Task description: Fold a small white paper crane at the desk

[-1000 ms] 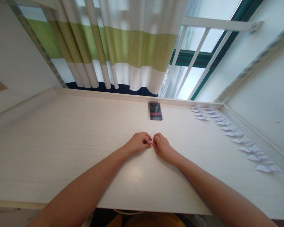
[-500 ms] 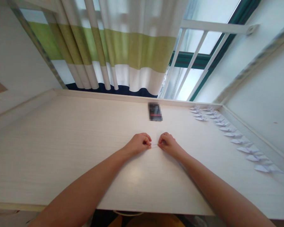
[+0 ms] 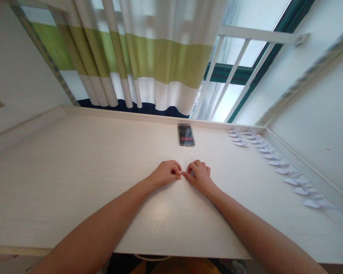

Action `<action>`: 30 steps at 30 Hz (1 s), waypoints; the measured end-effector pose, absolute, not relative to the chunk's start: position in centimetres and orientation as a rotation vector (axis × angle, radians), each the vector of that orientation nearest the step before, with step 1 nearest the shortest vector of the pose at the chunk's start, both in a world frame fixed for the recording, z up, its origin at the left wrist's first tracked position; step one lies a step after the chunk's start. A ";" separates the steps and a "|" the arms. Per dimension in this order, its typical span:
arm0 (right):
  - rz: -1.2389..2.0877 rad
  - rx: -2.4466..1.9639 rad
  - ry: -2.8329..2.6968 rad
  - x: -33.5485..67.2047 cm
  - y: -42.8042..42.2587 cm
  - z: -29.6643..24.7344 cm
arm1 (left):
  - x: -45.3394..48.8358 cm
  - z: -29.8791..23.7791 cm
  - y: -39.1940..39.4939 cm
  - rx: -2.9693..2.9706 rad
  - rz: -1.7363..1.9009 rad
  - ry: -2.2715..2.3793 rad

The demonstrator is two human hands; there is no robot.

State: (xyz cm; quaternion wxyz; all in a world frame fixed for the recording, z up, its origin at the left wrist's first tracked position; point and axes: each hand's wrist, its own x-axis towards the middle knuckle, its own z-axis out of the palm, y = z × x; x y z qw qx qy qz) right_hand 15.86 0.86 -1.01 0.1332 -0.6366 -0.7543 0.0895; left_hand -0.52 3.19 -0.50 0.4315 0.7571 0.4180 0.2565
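Left hand [image 3: 165,173]: I see it curled closed, knuckles up, resting on the table [image 3: 74,171].
Right hand [image 3: 198,176]: also curled closed, its fingertips touching the left's. I cannot tell whether anything is pinched between them.
Table: pale wood, with both hands near its middle.
Paper cranes [image 3: 277,163]: a row along the right edge, well apart from the hands.
Dark card [image 3: 186,135]: blurred, lying just beyond the hands.

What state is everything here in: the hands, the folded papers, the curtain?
Left hand: curled shut, resting on the table.
Right hand: curled shut, fingertips meeting the left's; anything pinched too small to tell.
Paper cranes: folded, lined up along the table's right side.
Curtain: drawn partway, window uncovered at right.
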 end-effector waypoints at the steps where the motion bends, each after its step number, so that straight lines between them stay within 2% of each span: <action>1: 0.248 -1.836 -2.200 15.9 0.8 -1.0 | -0.5 -0.5 3.2 1.887 0.639 1.043; 26: 0.488 -1.737 -2.261 16.8 0.9 0.2 | -0.8 -0.8 3.6 1.841 0.604 1.006; 30: 0.415 -1.723 -2.232 16.5 0.8 -0.3 | -0.8 -0.8 3.6 1.831 0.620 1.000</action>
